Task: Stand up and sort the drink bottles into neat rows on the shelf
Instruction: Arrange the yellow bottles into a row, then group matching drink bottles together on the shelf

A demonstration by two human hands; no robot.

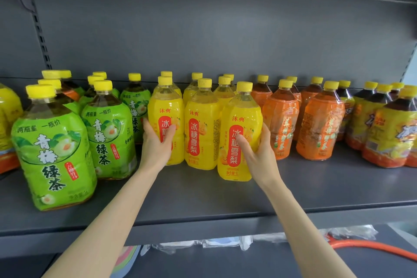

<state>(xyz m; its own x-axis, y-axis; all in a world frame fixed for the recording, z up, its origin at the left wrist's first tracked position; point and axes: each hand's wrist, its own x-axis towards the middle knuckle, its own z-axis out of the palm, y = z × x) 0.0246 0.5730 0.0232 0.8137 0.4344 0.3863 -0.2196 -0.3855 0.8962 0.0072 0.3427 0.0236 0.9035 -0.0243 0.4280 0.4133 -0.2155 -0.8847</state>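
left hand (155, 144) grips the left yellow bottle (167, 106), right hand (259, 156) wraps the front yellow bottle (243, 110) (standing forward of its row) on the shelf (203, 196). 1 hard shove could knock it into the orange bottles (281, 124) just beside.

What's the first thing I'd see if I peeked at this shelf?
Two bare hands in the middle: the left hand grips the left yellow bottle and the right hand grips the front yellow bottle. Bright green bottles stand to the left and orange bottles to the right on the grey shelf.
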